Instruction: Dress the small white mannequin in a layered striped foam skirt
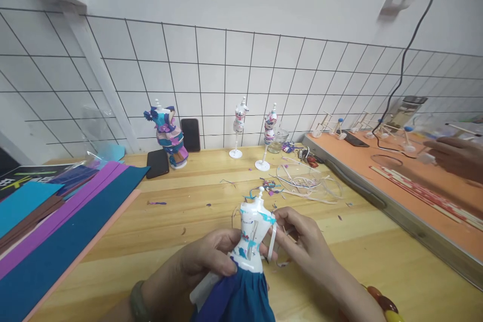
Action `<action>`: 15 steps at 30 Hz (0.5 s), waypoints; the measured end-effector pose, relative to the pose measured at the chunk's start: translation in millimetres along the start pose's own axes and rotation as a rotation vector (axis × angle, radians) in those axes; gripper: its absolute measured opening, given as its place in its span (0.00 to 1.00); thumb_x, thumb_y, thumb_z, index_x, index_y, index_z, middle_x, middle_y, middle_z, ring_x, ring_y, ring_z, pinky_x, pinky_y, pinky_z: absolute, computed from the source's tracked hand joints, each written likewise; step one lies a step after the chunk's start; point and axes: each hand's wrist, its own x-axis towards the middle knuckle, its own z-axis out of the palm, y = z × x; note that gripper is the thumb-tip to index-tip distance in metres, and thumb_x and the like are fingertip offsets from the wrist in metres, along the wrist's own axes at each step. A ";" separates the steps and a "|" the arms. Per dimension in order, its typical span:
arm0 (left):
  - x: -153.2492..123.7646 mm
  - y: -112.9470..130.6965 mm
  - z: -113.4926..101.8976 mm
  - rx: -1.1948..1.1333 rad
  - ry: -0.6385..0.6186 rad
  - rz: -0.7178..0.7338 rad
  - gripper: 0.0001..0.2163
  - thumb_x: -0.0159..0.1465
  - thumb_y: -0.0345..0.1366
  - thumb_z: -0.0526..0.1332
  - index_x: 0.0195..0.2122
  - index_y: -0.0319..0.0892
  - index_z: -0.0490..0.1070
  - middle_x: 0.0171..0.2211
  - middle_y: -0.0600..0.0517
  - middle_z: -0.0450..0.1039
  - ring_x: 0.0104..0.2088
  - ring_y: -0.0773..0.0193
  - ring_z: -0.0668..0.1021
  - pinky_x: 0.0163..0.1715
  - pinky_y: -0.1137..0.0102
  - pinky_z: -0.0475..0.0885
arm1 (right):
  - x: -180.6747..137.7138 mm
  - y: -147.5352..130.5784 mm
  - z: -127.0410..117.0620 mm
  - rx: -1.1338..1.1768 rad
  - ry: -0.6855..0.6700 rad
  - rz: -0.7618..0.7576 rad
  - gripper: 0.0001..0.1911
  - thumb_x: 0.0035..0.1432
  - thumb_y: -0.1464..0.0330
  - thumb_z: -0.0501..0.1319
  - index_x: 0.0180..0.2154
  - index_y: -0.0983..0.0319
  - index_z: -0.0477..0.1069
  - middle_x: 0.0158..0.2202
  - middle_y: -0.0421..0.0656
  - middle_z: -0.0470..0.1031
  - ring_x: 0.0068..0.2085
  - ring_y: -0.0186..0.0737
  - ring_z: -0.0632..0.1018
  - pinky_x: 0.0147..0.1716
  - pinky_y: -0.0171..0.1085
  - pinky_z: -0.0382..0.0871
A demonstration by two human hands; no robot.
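Note:
A small white mannequin (252, 231) with blue and pink paint marks stands up in my hands, above the near edge of the wooden table (196, 221). A pleated teal and purple skirt (241, 297) hangs from its waist. My left hand (206, 259) is closed round the waist from the left, thumb on the skirt top. My right hand (302, 236) pinches a thin white strip (272, 241) against the mannequin's right side.
Coloured foam sheets (56, 226) lie at the left. A dressed mannequin (169, 136), two phones (190, 135) and two small painted mannequins (238, 123) stand by the tiled wall. Scraps and clear rings (302, 181) lie mid-table. Another person's hand (458, 158) works over the orange table (415, 186) at right.

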 end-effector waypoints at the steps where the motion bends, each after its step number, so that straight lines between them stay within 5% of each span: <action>1: -0.4 0.4 0.0 0.004 -0.005 -0.004 0.30 0.41 0.31 0.66 0.49 0.34 0.69 0.45 0.43 0.72 0.34 0.58 0.78 0.41 0.69 0.63 | 1.0 1.5 -1.6 -0.046 0.012 -0.006 0.08 0.58 0.64 0.54 0.31 0.62 0.65 0.22 0.38 0.66 0.23 0.32 0.67 0.21 0.31 0.59; 10: -0.2 -2.3 -15.1 -0.033 -0.014 0.029 0.28 0.43 0.31 0.65 0.49 0.33 0.68 0.46 0.40 0.72 0.44 0.50 0.75 0.46 0.64 0.64 | 8.1 26.4 -5.4 -0.266 -0.076 0.131 0.08 0.59 0.65 0.52 0.32 0.60 0.66 0.24 0.39 0.70 0.25 0.35 0.70 0.24 0.32 0.59; 15: -0.5 -0.8 -16.3 -0.098 -0.018 0.055 0.24 0.46 0.31 0.62 0.47 0.32 0.69 0.41 0.41 0.74 0.39 0.54 0.77 0.42 0.64 0.67 | 10.0 36.3 -3.7 -0.249 -0.171 0.209 0.06 0.58 0.65 0.54 0.34 0.60 0.66 0.23 0.38 0.71 0.25 0.36 0.71 0.24 0.32 0.59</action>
